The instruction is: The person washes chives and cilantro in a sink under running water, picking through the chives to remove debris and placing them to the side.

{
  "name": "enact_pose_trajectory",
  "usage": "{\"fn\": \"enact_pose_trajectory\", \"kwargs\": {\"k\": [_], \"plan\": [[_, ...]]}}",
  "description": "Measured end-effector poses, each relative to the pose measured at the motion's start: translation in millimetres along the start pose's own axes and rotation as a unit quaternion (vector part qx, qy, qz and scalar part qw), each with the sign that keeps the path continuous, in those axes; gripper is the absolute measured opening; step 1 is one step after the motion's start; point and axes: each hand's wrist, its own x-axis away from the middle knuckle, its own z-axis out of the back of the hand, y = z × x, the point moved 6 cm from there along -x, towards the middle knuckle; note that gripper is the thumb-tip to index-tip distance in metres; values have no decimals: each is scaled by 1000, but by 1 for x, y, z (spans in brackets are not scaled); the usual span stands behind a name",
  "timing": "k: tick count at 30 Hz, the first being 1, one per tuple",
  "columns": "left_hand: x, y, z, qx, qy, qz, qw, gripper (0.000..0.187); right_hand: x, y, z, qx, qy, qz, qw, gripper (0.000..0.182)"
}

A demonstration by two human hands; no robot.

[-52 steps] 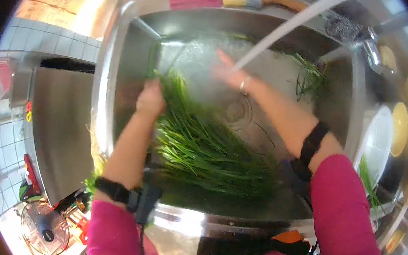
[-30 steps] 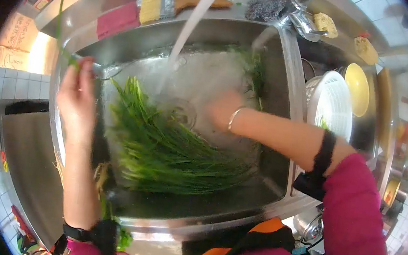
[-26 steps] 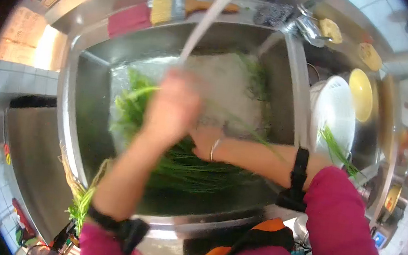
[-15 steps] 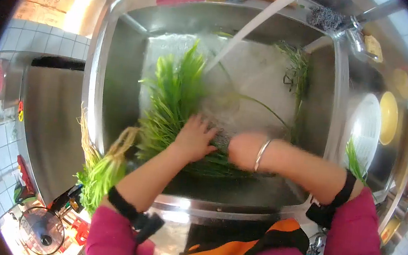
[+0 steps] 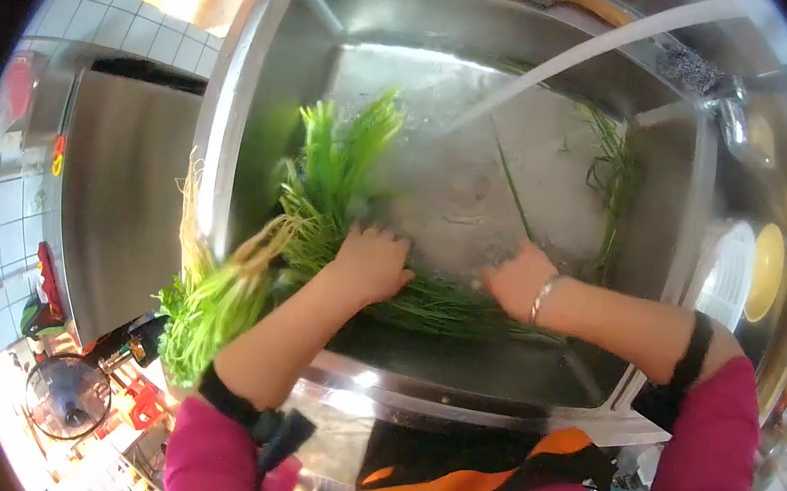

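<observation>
A bundle of long, thin green leaves [image 5: 430,304] lies in wet disarray along the near and left side of the steel sink [image 5: 657,244]. My left hand [image 5: 372,262] is on the bundle, fingers bent down into it, thumb to the right; the fingertips are partly hidden. To its right, my right hand [image 5: 516,280], with a silver bangle at the wrist, is low in the sink at the bundle's other end. Its fingers are drawn together, and what they hold is hidden. One loose leaf [image 5: 513,189] reaches up from beside it.
A pale stream of water [image 5: 586,55] slants in from the upper right. More thin greens [image 5: 609,158] lie at the sink's right side. Rooted leafy stalks [image 5: 214,313] rest over the left rim. A white basket [image 5: 724,275] and a yellow bowl [image 5: 767,270] stand at the right.
The view has shifted, so the sink appears farther right. My left hand and the leaves under it have moved left within the sink. My right hand has moved right, away from the left.
</observation>
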Motion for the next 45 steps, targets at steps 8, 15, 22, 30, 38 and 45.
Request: {"fn": "enact_pose_trajectory", "kwargs": {"k": [8, 15, 22, 30, 38, 45], "plan": [[-25, -71, 79, 279, 402, 126, 863, 16, -63, 106, 29, -691, 181, -208, 669, 24], [-47, -101, 50, 350, 320, 162, 865, 20, -133, 72, 48, -570, 240, -116, 777, 21], [-38, -80, 60, 284, 329, 115, 893, 28, -90, 72, 44, -737, 125, -35, 663, 28], [-68, -28, 63, 481, 252, -84, 835, 23, -40, 81, 70, -824, 129, 58, 549, 30], [-66, 6, 74, 705, 88, -68, 700, 15, -16, 111, 77, -719, 305, -65, 622, 25], [-66, 13, 73, 812, 60, -27, 580, 18, -9, 122, 76, -733, 315, -110, 592, 23]]}}
